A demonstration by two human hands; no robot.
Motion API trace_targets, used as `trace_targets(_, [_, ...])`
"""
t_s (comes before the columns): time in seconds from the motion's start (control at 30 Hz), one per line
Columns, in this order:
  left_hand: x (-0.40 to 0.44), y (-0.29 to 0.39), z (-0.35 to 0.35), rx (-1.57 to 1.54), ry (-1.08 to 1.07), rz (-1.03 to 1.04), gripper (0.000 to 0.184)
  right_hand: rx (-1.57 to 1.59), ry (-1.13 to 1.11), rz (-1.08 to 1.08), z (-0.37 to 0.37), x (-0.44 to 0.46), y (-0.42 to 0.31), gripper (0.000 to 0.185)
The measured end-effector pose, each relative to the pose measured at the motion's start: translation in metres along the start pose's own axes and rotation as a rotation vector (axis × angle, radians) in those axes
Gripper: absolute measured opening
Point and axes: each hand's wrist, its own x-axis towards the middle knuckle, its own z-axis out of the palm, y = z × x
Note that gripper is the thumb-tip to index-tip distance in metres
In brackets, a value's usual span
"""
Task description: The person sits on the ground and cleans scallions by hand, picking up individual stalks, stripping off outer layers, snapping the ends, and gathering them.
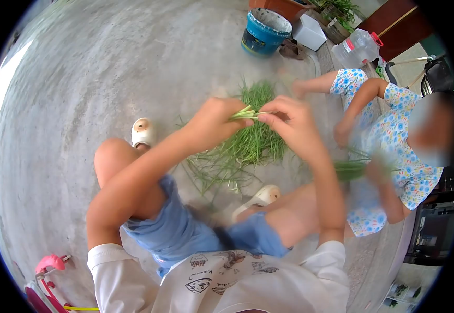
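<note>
My left hand is closed around a small bunch of chives, whose pale cut-looking ends point to the right. Thumb and fingers of my right hand pinch at the tip of one stalk of that bunch. Below both hands, a large loose pile of chives lies on the concrete floor, its green blades spreading toward my feet. Loose stalks and pale scraps are scattered near my shoe.
At the right sits another person in a patterned outfit, with a blurred bundle of greens by one hand. A blue bucket, a white box and a clear plastic jug stand at the back. Something pink is at lower left.
</note>
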Motion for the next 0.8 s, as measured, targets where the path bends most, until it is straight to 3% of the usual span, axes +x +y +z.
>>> trace_targets(0.07, [0.002,0.005,-0.001,-0.066,0.015,0.002,0.014,0.379,0.013,0.267,-0.002,0.001,0.000,0.014])
trace_targets(0.1, [0.003,0.009,-0.003,-0.085,-0.001,-0.078,0.014,0.380,0.013,0.269,-0.002,0.000,0.001,0.014])
trace_targets(0.2, [0.006,0.013,-0.003,-0.216,-0.007,-0.227,0.014,0.950,0.135,0.256,0.005,0.000,0.007,0.020])
trace_targets(0.27, [0.010,0.014,-0.003,-0.323,0.001,-0.292,0.015,1.080,0.184,0.305,0.026,-0.002,0.009,0.020])
trace_targets(0.33, [0.012,0.012,0.000,-0.502,0.060,-0.253,0.015,1.064,0.215,0.282,0.036,-0.002,0.013,0.017])
trace_targets(0.47, [0.017,0.017,-0.002,-0.442,0.009,-0.346,0.016,0.989,0.327,0.185,0.039,0.001,0.010,0.012])
trace_targets(0.53, [0.019,0.020,-0.001,-0.493,0.041,-0.271,0.018,0.948,0.358,0.156,0.040,0.001,0.007,0.012])
trace_targets(0.63, [0.024,0.024,-0.002,-0.504,0.058,-0.357,0.019,1.046,0.474,0.179,0.038,0.005,0.004,0.009])
trace_targets(0.7, [0.025,0.028,-0.002,-0.522,0.095,-0.403,0.020,1.361,0.674,0.174,0.026,0.010,0.010,0.007])
trace_targets(0.73, [0.025,0.028,-0.002,-0.543,0.132,-0.446,0.021,1.516,0.591,0.108,0.021,0.007,0.019,0.006])
trace_targets(0.8, [0.026,0.023,-0.001,-0.588,0.138,-0.461,0.022,1.428,0.539,0.163,0.017,0.006,0.019,0.006])
